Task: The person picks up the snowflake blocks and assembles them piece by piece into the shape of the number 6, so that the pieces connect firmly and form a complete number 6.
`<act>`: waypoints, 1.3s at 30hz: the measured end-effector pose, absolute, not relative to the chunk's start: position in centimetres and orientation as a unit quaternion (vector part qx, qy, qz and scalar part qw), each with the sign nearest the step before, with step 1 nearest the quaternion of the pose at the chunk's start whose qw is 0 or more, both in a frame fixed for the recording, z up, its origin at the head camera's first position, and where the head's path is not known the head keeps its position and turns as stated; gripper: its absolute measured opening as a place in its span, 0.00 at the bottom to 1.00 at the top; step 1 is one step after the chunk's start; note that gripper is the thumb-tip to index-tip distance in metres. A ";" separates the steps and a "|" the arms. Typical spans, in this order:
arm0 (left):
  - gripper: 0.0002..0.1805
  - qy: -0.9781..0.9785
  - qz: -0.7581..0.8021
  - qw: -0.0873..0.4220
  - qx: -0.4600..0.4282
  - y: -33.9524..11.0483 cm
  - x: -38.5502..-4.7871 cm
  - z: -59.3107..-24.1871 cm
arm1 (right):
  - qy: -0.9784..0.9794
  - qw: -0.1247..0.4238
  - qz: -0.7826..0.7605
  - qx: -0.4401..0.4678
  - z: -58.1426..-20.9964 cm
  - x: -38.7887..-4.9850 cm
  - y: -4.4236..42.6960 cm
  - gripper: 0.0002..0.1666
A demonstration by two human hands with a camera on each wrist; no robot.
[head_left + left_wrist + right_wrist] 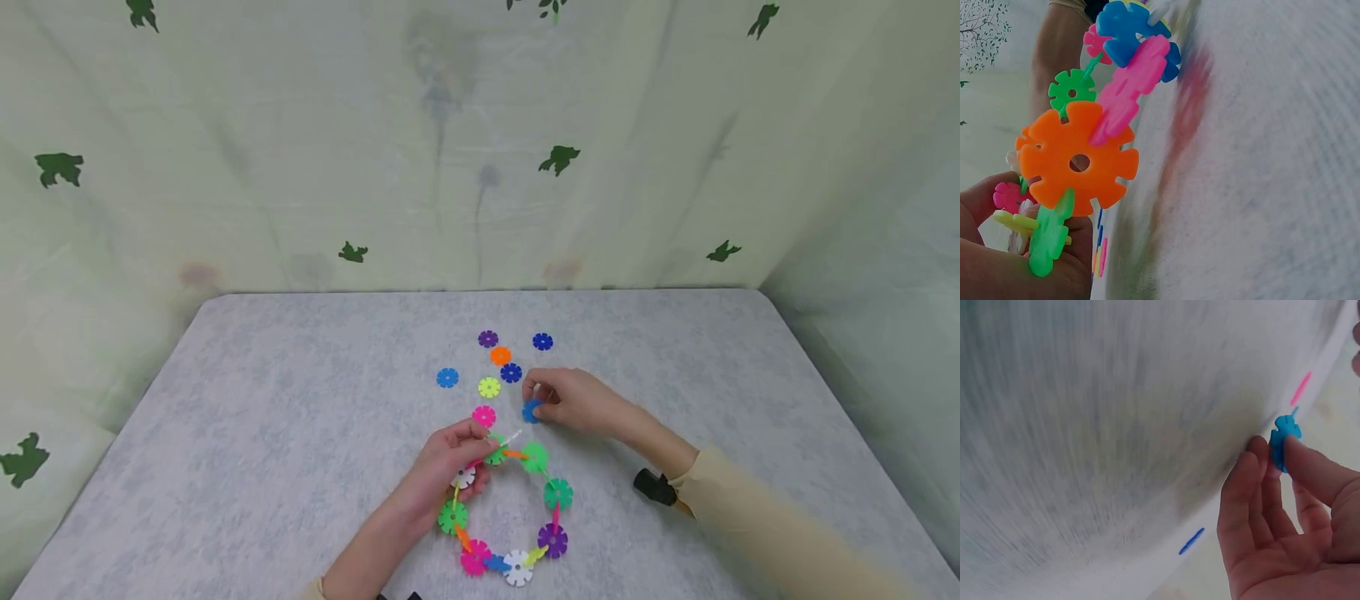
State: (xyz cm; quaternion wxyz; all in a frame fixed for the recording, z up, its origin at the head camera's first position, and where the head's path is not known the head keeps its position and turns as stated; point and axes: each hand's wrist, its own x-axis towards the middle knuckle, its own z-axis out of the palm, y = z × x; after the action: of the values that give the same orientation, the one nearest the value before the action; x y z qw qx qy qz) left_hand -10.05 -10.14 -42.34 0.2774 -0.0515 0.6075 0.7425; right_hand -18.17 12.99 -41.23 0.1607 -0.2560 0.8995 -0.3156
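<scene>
My left hand grips the upper left part of a ring of interlocked plastic snowflake discs, in green, white, pink, purple, orange, blue and yellow. A clear disc stands out near its fingertips at the ring's top. In the left wrist view, an orange disc slotted to a pink disc partly hides the hand. My right hand pinches a blue snowflake disc between thumb and fingers, right of the ring's top; in the head view the fingers cover part of that disc.
Beyond the hands, loose discs lie on the grey table: pink, yellow, orange, purple, light blue and two dark blue ones. A black strap piece is at the right sleeve.
</scene>
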 end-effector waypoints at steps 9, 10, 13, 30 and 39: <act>0.15 0.617 0.735 0.276 -0.054 -9.8 -10.1 -42.3 | 0.859 0.107 -0.463 -0.190 -40.5 -13.4 13.9 0.12; 0.15 0.617 0.735 0.275 -0.053 -9.8 -10.1 -42.3 | 0.850 0.103 -0.484 -0.178 -40.5 -12.9 13.8 0.12; 0.15 0.619 0.734 0.274 -0.050 -9.8 -10.0 -42.3 | 0.825 0.092 -0.539 -0.143 -40.4 -11.7 13.7 0.12; 0.13 0.617 0.742 0.263 -0.028 -9.5 -10.0 -42.3 | 0.786 0.067 -0.609 -0.088 -40.4 -10.2 12.5 0.11; 0.11 0.615 0.742 0.265 -0.028 -9.4 -10.1 -42.4 | 0.777 0.073 -0.617 -0.102 -40.7 -10.3 12.7 0.13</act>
State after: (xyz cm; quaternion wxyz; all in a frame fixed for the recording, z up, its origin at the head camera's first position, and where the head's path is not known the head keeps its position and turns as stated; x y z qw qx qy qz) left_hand -10.07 -9.45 -42.38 0.2647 -0.0278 0.6148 0.7425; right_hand -10.28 12.68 -40.70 0.0728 -0.1020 0.7769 -0.6170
